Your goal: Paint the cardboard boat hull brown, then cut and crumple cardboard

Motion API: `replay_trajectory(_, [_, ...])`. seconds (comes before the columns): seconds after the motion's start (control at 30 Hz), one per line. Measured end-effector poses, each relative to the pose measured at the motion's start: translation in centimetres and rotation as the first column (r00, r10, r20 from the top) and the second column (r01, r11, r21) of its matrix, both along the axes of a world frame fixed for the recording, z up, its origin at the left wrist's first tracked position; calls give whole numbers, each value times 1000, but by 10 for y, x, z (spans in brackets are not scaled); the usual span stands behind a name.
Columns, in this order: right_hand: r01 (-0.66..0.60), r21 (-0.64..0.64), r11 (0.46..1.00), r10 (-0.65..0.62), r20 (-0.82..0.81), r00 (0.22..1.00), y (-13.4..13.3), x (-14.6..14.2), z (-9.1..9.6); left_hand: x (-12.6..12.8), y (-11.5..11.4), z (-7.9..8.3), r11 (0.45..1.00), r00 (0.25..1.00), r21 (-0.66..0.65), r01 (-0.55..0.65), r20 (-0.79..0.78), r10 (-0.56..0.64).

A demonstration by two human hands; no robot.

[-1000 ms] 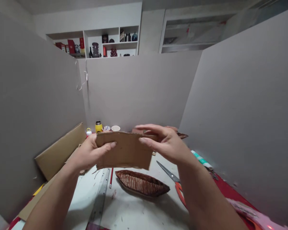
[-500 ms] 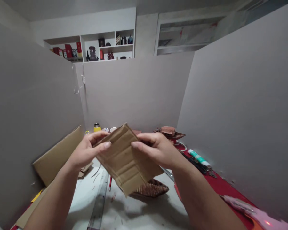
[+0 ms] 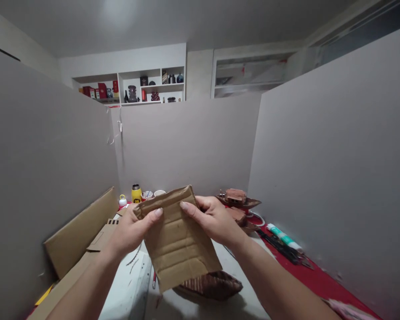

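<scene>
A creased piece of brown cardboard (image 3: 180,244) is held up over the table by both hands. My left hand (image 3: 135,226) grips its upper left edge, thumb on the near face and fingers behind. On the upper right edge, my right hand (image 3: 210,218) pinches it the same way. Several horizontal fold lines cross the sheet, and its top edge is bent over. Below and partly behind it lies a brown ribbed boat hull (image 3: 216,286) on the white work surface (image 3: 126,293). A red pencil (image 3: 154,280) shows beside the cardboard's lower left.
Brown model boats (image 3: 238,198) stand at the back right. A green-and-white tube (image 3: 284,238) and dark tools lie on the red cloth (image 3: 320,278). Flat cardboard (image 3: 83,231) leans at left. A yellow bottle (image 3: 136,194) and cups (image 3: 160,193) stand at the back.
The cardboard has turned more upright and swung so its top edge runs nearly level. Both hands still grip it. The camera view has tilted up, showing more ceiling.
</scene>
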State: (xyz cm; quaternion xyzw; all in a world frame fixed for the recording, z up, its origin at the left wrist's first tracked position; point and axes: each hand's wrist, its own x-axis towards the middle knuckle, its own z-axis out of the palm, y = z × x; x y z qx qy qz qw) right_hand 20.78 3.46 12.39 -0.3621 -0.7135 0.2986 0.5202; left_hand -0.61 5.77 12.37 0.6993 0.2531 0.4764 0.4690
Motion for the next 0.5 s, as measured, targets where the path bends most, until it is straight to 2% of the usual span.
replay_trajectory(0.1, [85,64,994,-86,10,996,-2,-5,-4,-1,1,-2,995,996,84,-51,-62,56])
replay_trajectory(0.2, [162,135,978,-166,22,986,-2,-9,-8,3,-4,-4,967,978,201,-157,-108,181])
replay_trajectory(0.3, [224,196,955,-231,10,973,-2,-11,-11,9,-9,-8,874,928,385,-297,-101,360])
replay_trajectory(0.37, [245,213,946,-249,-7,968,-4,-11,-11,11,-11,-9,829,907,441,-345,-69,414])
replay_trajectory(0.4, [240,207,948,-243,-12,970,-5,-10,-10,11,-12,-9,845,917,414,-337,-60,395])
replay_trajectory(0.43, [222,190,956,-224,-12,974,-6,-8,-9,10,-13,-8,885,937,356,-300,-62,343])
replay_trajectory(0.5, [162,137,977,-163,-5,987,-8,-4,-5,6,-14,-5,968,981,201,-153,-88,173])
